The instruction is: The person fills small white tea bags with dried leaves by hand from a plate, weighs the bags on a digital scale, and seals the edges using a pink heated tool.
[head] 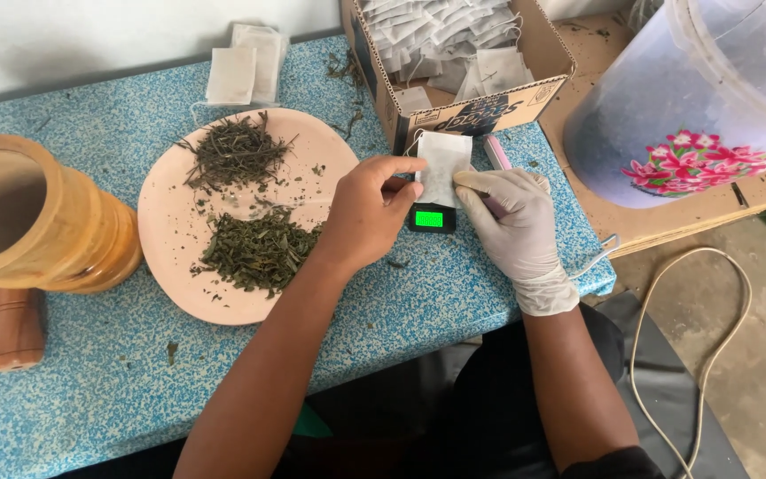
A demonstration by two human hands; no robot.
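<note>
Both my hands hold sachet over scale: bare left hand pinching edge, gloved right hand pinching opposite side. Herbs on plate; box of sachets unfilled.

A box of little bags and a tiny glowing screen

The brown cardboard box stands at the table's back; the small scale's green screen glows between both hands.

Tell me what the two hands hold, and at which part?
Both hold one white tea bag: left hand at its left edge, gloved right hand at its lower right edge.
</note>
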